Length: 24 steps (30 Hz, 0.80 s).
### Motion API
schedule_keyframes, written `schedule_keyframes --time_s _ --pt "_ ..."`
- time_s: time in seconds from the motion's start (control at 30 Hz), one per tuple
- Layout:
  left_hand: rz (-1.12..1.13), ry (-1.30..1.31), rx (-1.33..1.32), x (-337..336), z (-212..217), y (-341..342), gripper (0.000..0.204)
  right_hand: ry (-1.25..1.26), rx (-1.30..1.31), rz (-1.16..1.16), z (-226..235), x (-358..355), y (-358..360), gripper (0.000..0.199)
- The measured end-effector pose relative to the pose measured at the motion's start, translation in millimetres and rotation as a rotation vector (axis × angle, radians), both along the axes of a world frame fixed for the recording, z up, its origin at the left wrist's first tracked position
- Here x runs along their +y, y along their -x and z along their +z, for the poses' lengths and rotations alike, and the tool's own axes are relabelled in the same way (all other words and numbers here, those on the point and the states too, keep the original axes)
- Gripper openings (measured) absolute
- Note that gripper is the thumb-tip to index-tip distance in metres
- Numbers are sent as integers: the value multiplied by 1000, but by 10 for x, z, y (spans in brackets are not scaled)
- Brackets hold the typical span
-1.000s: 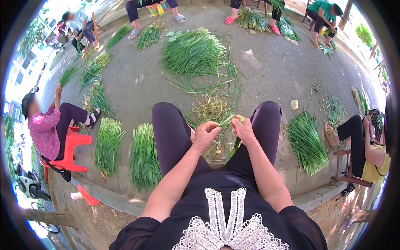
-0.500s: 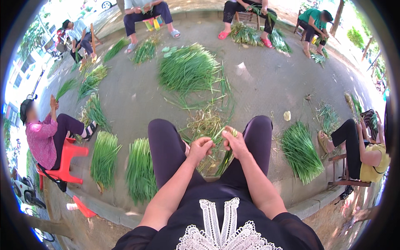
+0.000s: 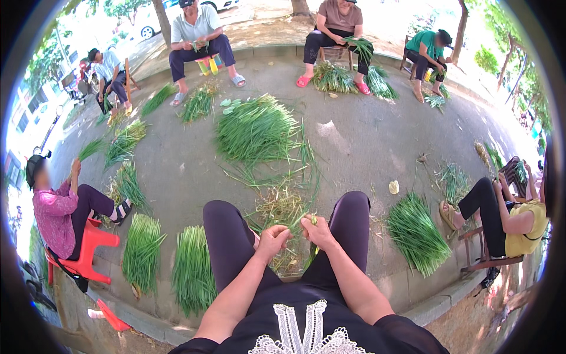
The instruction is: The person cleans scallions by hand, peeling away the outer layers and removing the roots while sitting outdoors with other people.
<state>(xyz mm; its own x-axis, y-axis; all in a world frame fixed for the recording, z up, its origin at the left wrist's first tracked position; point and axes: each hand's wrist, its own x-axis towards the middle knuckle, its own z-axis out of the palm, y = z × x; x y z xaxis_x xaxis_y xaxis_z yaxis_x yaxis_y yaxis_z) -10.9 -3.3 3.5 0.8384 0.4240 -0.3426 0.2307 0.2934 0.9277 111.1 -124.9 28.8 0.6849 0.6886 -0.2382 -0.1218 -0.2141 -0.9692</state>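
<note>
Between my knees, both hands work at a few green stalks (image 3: pixel 296 224) that look like garlic chives. My left hand (image 3: pixel 273 242) pinches their left end, thumb against fingers. Close by, my right hand (image 3: pixel 319 232) is closed round the other end, with pale stalk ends showing above its fingers. Beneath and beyond the hands lies a loose heap of yellowish trimmings (image 3: pixel 277 206). Farther out on the ground spreads a large pile of green chives (image 3: pixel 254 131).
Bundles of chives (image 3: pixel 141 251) lie left of my legs, and another bundle (image 3: pixel 418 236) lies right. A person sits on a red plastic stool (image 3: pixel 91 251) at left; another uses a wooden chair (image 3: pixel 486 251) at right. Several people sit along the far curb (image 3: pixel 265 52).
The view has tilted upward, so the whole scene sits lower and more of the far people shows. My hands stay pinched on the stalks, slightly nearer each other.
</note>
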Motion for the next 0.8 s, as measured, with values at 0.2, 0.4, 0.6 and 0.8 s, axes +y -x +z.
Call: schedule_keyframes --time_s 0.2,0.4,0.6,0.8 --pt "-46 -27 32 -7 0 14 16 14 -161 -22 7 1 18 22" --pt "-7 125 -15 1 90 -5 15 103 -332 -126 -200 14 -56 21" --pt "-4 233 -61 33 105 11 16 22 -16 -231 -239 28 -102 18" --pt "24 221 -50 36 68 5 14 -198 265 -231 -66 27 -35 24"
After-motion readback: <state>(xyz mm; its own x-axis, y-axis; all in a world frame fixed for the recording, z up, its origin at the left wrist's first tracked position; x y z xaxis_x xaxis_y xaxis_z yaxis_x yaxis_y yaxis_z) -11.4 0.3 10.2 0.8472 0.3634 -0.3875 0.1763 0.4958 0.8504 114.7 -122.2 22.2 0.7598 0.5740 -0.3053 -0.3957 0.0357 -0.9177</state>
